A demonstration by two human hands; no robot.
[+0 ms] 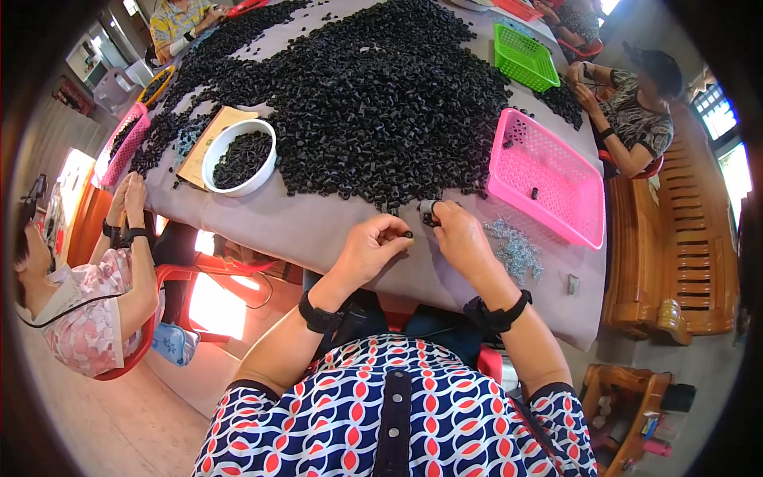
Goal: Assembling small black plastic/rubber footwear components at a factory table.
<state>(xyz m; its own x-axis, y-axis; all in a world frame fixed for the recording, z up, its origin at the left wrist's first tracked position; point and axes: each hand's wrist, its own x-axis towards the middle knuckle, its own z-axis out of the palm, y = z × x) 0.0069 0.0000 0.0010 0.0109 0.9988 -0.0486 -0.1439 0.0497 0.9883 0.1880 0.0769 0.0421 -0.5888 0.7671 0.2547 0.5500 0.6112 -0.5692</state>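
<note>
My left hand (372,250) is closed in a pinch above the near edge of the table, its thumb and forefinger on a small black plastic piece (408,234). A short gap to the right, my right hand (462,238) is also closed, gripping a black plastic piece (429,216) with something grey or whitish on it; fingers hide part of it. Just beyond both hands rises a large heap of small black plastic pieces (381,119). Beside my right wrist lies a scatter of tiny clear bluish parts (517,253).
A pink basket (588,179) with a few black pieces stands at right, a green basket (509,44) beyond it. A white bowl (211,171) of black parts sits at left on brown cardboard (191,168). Co-workers sit around the table (334,230); a wooden bench (691,238) stands at right.
</note>
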